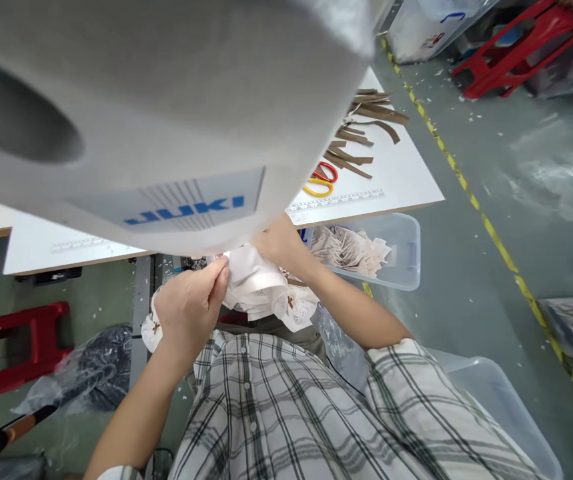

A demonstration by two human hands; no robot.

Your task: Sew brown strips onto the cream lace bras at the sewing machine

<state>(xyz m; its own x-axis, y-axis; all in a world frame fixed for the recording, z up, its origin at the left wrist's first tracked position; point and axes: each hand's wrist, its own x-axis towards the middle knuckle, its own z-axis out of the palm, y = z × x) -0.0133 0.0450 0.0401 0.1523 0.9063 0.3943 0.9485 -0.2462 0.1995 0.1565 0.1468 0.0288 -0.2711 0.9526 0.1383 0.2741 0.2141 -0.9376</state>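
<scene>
A white fabric piece (256, 277) with small brown bow details hangs between my hands at the table's front edge, over my lap. My left hand (189, 310) is closed on its left side, thumb and index finger pinched together. My right hand (283, 247) is on the fabric's upper right part; its fingertips are hidden behind the fabric and the machine. The large pale head of a JUKI sewing machine (191, 167) fills the upper left and covers the needle area.
On the white table (406, 173) lie brown strips (361, 133), scissors (322, 180) and a ruler (356, 198). A clear bin (401, 257) with fabric pieces stands below right. Red stools (516, 53) are at the upper right and left. Another bin (506, 407) is lower right.
</scene>
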